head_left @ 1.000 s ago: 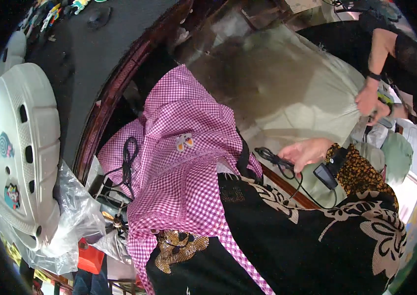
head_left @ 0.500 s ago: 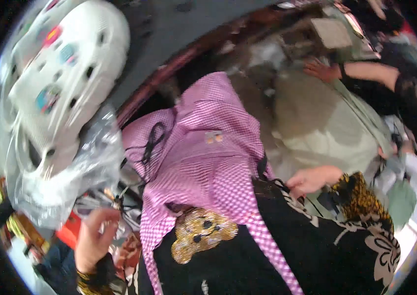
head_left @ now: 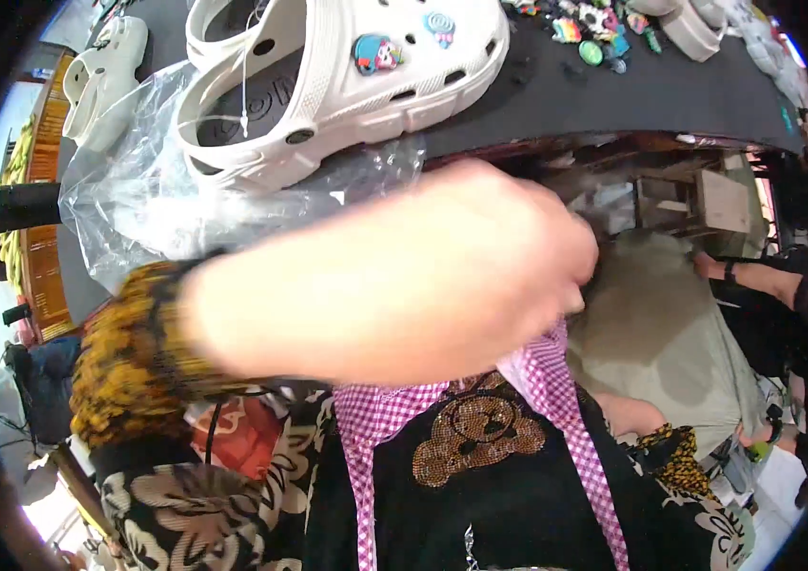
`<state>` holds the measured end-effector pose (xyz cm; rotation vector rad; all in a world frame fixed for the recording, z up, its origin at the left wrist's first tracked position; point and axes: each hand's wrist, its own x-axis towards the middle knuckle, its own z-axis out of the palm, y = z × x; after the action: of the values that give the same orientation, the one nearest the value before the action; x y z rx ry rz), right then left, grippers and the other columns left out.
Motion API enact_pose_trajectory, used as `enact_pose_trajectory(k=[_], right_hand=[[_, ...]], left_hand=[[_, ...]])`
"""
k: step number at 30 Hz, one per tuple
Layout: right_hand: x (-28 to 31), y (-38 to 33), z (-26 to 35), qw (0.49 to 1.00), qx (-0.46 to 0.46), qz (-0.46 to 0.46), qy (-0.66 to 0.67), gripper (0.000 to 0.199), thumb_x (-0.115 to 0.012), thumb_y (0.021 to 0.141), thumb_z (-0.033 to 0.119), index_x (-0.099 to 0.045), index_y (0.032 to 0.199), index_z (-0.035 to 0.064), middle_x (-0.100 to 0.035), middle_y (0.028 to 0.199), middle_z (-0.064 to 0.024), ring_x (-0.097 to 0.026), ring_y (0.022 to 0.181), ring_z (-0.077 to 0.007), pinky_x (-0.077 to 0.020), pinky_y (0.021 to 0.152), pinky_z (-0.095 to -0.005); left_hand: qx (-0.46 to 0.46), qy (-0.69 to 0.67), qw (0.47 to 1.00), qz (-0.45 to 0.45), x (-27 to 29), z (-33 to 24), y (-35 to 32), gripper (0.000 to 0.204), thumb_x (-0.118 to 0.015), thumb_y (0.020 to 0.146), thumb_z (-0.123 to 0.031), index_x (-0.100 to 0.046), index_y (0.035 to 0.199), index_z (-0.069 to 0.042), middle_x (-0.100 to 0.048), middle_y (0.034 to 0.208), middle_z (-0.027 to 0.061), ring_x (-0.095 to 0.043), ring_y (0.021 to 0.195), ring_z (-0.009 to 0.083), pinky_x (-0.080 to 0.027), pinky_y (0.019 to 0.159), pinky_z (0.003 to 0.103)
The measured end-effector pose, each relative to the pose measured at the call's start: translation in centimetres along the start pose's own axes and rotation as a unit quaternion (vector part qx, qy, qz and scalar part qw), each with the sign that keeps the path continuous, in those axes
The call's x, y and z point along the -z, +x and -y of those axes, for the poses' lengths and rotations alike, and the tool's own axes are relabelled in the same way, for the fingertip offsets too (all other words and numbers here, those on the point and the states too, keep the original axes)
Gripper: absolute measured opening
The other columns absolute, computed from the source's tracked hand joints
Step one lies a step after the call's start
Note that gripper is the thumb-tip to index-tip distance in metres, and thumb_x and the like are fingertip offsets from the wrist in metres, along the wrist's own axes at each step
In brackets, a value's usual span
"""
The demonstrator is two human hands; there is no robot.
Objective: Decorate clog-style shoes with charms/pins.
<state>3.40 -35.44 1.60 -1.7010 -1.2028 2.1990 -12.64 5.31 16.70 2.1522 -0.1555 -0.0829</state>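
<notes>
My left hand reaches across my front from the lower left, blurred. Its fingers curl closed above the pink-and-white checked apron, and whatever they hold is hidden. That forearm covers much of the apron, whose straps run up my black top beside a sparkly bear motif. Low on the right, only part of my right hand shows beside the apron's strap; its fingers are out of sight. Beyond my left arm, a white clog with colourful charms lies on clear plastic.
The dark tabletop carries small colourful charms and more white clogs. At the right, another person's arm rests by a grey-beige cloth. A wooden stool stands beyond it.
My left hand has swung up and right, from beside the apron to across it. The view has shifted, with the clog now nearer the top centre. My right hand is now mostly hidden.
</notes>
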Motion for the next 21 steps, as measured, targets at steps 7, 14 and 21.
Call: enact_pose_trajectory(k=[7, 14, 21], right_hand=[[-0.5, -0.3, -1.6, 0.993, -0.060, 0.034, 0.101, 0.034, -0.062, 0.082, 0.016, -0.062, 0.113, 0.0002, -0.068, 0.103, -0.0072, -0.060, 0.091, -0.0161, -0.0474, 0.084, -0.0344], [-4.0, -0.5, -5.3, 0.957, -0.058, -0.036, 0.281, 0.032, -0.046, 0.089, 0.004, -0.062, 0.118, 0.0029, -0.067, 0.103, 0.0003, -0.059, 0.086, -0.0103, -0.0487, 0.080, -0.0295], [-2.3, -1.8, 0.4, 0.913, 0.000, -0.058, 0.403, 0.033, -0.046, 0.088, 0.002, -0.061, 0.118, 0.0033, -0.067, 0.105, -0.0010, -0.059, 0.089, -0.0097, -0.0471, 0.082, -0.0277]], left_hand=[[-0.206, -0.043, 0.963, 0.165, -13.9, 5.9, 11.3, 0.021, -0.058, 0.080, -0.016, -0.065, 0.084, 0.004, -0.065, 0.080, 0.0226, -0.063, 0.077, 0.0405, -0.051, 0.069, 0.047], [-0.260, -0.069, 0.887, 0.377, -23.2, 7.9, 13.2, 0.025, -0.063, 0.080, -0.019, -0.066, 0.092, 0.003, -0.066, 0.088, 0.0219, -0.065, 0.083, 0.0345, -0.050, 0.074, 0.044], [-0.340, -0.224, 0.802, 0.437, -30.1, 14.1, 13.8, 0.034, -0.051, 0.091, -0.019, -0.057, 0.116, 0.003, -0.062, 0.116, 0.0186, -0.059, 0.104, 0.0298, -0.045, 0.092, 0.038]])
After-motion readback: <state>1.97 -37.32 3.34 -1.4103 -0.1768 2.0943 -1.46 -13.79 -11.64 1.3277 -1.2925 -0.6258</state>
